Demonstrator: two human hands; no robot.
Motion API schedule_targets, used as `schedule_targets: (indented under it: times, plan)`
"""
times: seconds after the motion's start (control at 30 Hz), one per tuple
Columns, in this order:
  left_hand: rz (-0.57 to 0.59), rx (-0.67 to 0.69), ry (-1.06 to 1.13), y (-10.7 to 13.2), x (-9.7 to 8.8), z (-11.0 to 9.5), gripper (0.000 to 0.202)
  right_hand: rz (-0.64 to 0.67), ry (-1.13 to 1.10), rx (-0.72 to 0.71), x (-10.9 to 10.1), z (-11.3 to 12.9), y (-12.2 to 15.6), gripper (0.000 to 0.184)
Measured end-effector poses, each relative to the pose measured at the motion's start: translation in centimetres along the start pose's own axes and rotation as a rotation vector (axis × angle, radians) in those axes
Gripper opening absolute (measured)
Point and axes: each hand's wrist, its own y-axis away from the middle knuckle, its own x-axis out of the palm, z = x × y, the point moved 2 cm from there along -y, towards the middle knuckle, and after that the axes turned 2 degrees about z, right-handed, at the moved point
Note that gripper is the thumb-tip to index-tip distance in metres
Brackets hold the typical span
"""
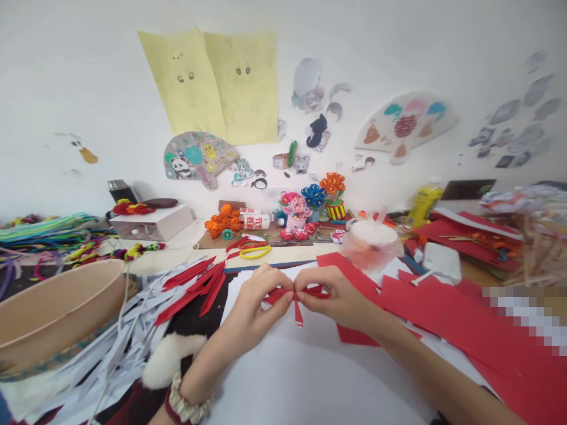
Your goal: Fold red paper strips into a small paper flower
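Observation:
Between my two hands is a folded red paper piece (298,313), pinched near its centre, with a narrow white-tipped end pointing down toward me. My left hand (261,298) closes thumb and forefinger on its left side. On the other side my right hand (330,295) pinches it the same way, the fingertips of both hands nearly touching. Parts of the piece stay hidden behind my fingers. Below lies a large white sheet (310,378). Folded red paper strips (195,286) lie to the left, near yellow-handled scissors (255,252).
Red paper sheets (443,319) spread over the right side. White paper strips (101,336) and a beige oval basin (62,307) occupy the left. At the back stand a lidded plastic cup (372,236), pipe-cleaner flowers (295,206) and a yellow bottle (423,203) before the wall.

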Motion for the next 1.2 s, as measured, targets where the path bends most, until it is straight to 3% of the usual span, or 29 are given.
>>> schedule_targets:
  times: [0.57, 0.77, 1.03, 1.2]
  plan:
    - [0.023, -0.02, -0.151, 0.0, 0.7, 1.0, 0.016, 0.019, 0.123, 0.001, 0.2, -1.6, 0.0, 0.012]
    - [-0.062, 0.033, -0.155, 0.1, 0.5, 1.0, 0.013, -0.054, 0.167, -0.038, 0.1, -1.3, 0.0, 0.01]
    - [-0.159, 0.031, -0.231, 0.3, 0.6, 1.5, 0.007, -0.305, 0.299, -0.225, -0.1, -1.6, 0.0, 0.008]
    - [-0.165, 0.032, -0.29, 0.3, 0.7, 1.8, 0.007, -0.279, 0.396, -0.289, 0.2, -1.8, 0.0, 0.01]
